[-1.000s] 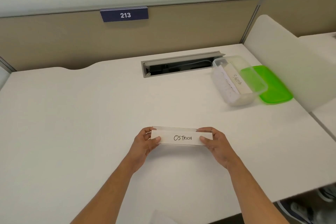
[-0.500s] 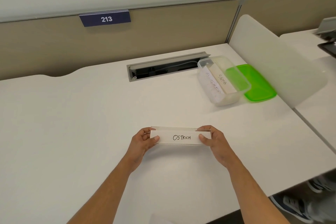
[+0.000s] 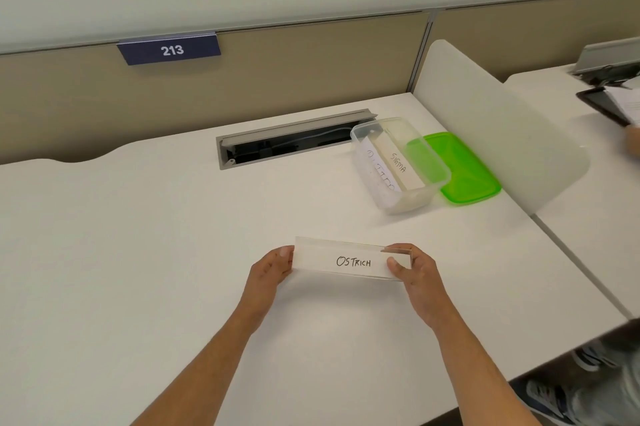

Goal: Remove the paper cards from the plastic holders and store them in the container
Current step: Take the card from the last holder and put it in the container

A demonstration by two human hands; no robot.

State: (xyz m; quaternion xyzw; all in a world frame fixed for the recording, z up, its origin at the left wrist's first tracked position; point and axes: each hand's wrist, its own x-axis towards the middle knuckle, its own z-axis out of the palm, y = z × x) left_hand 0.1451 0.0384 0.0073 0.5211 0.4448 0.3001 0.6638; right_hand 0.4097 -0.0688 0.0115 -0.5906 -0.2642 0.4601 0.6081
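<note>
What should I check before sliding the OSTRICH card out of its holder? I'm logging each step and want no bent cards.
1. Holder gripped at both ends: ok. The left hand and right hand each hold one end of the clear holder.
2. Card still inside: ok. The OSTRICH card sits in the holder.
3. An end free for the card to exit: not ok. Fingers cover both ends.
4. Container open: ok. The clear container has no lid; the green lid lies beside it.
5. Room in the container: ok. It holds a few cards, including the SIGMA card.
6. Card sliding freely: cannot tell.
</note>
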